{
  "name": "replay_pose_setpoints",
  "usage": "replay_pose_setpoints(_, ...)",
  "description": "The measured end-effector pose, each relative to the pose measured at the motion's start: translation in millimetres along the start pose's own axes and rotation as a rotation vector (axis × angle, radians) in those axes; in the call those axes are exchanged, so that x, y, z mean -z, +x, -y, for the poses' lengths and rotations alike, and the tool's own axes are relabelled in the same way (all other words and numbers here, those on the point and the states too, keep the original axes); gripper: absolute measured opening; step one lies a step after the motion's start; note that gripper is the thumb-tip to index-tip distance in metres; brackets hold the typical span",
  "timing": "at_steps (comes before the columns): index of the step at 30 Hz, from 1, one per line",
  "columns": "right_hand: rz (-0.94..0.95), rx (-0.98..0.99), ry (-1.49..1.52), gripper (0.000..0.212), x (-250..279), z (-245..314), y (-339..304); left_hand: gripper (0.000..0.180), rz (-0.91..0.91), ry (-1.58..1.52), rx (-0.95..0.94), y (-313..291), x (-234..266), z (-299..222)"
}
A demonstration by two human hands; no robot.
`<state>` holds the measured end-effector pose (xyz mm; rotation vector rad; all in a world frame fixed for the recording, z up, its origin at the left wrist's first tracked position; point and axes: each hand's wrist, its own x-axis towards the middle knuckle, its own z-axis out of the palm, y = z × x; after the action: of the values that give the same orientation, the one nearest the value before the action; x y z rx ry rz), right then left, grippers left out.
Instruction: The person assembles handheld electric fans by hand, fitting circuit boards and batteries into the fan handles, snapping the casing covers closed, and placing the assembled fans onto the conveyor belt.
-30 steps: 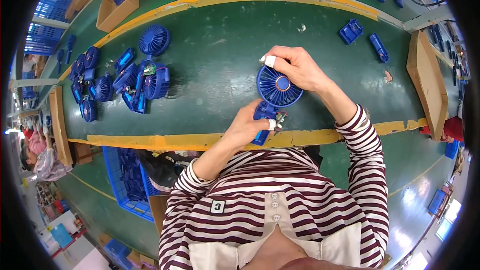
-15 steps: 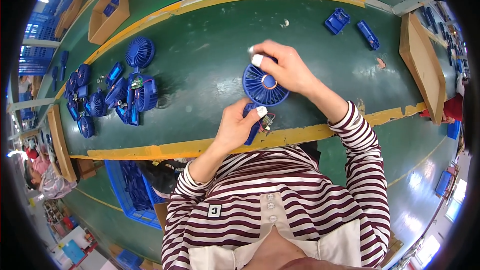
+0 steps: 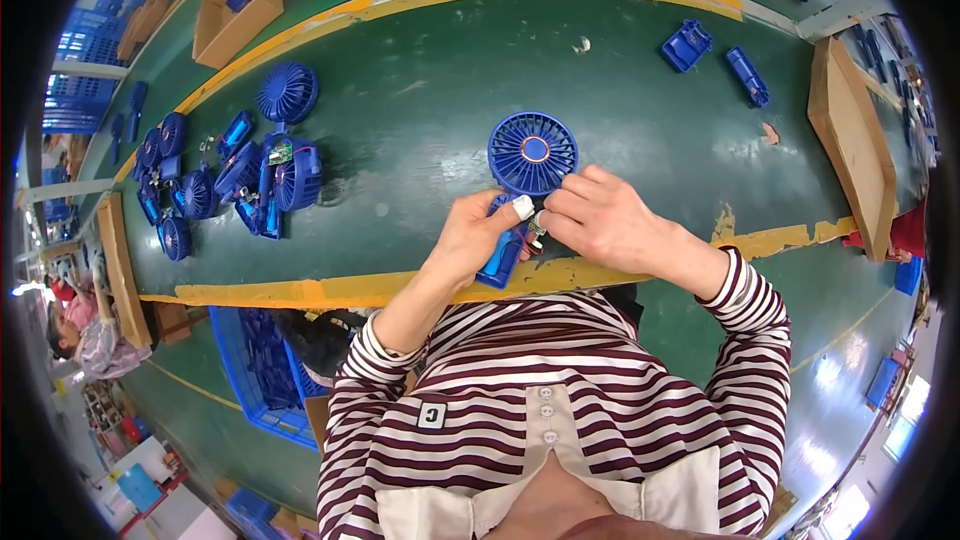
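A blue handheld fan (image 3: 534, 152) is over the near part of the green bench, its round grille facing up and away from me. My left hand (image 3: 472, 238) is closed round its handle (image 3: 499, 258), which is open and shows a bright blue inner part. Beside the handle, a small circuit board with thin wires (image 3: 535, 230) hangs out. My right hand (image 3: 612, 221) has its fingers pinched at this board, just below the grille; the fingertips partly hide it. White coverings sit on some of my fingertips.
Several blue fans and open handles (image 3: 240, 175) lie piled at the left. Two blue casing parts (image 3: 687, 46) rest at the far right. Cardboard trays (image 3: 850, 135) stand at both ends. A blue crate (image 3: 262, 380) is below the bench's yellow front edge.
My right hand has come down from the fan's grille to the circuit board beside the handle. The grille is now uncovered, while my left hand keeps its hold.
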<state>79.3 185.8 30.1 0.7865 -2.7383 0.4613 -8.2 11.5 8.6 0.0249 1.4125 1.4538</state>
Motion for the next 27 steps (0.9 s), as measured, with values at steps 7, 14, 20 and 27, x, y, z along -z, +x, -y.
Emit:
replay_pose_setpoints(7,0.102,0.062,0.047,0.011,16,-3,10,0.017,0.086,-0.031,0.127,2,6,-7)
replay_pose_setpoints(14,0.253,0.082,0.174,0.011,40,-7,26,0.025,0.327,-0.012,0.143,-1,12,-9)
replay_pose_setpoints(20,0.222,-0.118,0.246,0.019,52,3,27,0.02,0.384,-0.061,0.099,-1,3,-4)
replay_pose_setpoints(27,-0.131,-0.301,0.244,0.019,21,11,31,0.027,0.261,-0.23,-0.069,3,8,9)
